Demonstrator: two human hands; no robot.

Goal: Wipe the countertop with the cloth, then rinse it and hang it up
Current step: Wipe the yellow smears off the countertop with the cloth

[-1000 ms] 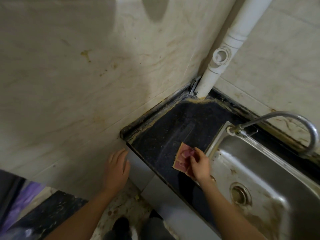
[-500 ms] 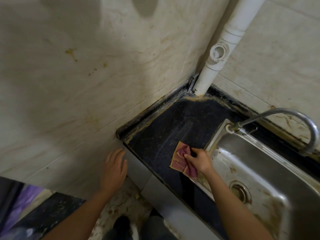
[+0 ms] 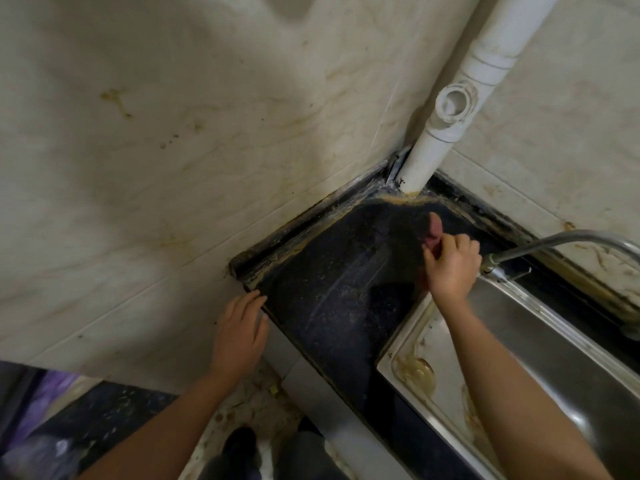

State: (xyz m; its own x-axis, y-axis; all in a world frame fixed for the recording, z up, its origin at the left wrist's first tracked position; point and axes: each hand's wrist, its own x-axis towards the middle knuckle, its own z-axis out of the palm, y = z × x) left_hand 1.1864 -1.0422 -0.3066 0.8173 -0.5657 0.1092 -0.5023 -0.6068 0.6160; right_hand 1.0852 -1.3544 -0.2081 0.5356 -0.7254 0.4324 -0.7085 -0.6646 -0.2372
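Observation:
A small pink cloth [image 3: 434,230] pokes out of my right hand [image 3: 450,265], which grips it bunched up over the back of the black speckled countertop [image 3: 332,289], near the corner and the sink's far edge. Most of the cloth is hidden by my fingers. Streaks of wet run across the counter. My left hand [image 3: 239,334] lies flat with straight fingers at the counter's left front corner, touching its edge.
A white drain pipe [image 3: 440,133] rises from the back corner. The steel sink [image 3: 519,358] fills the right, with a curved metal tap [image 3: 561,240] over it. Stained tiled walls [image 3: 173,168] close the left and back. Brown grime lines the counter's seams.
My right hand moved the cloth from the counter's front, beside the sink, toward the back corner, and the cloth is now bunched. My left hand came up to the counter's corner.

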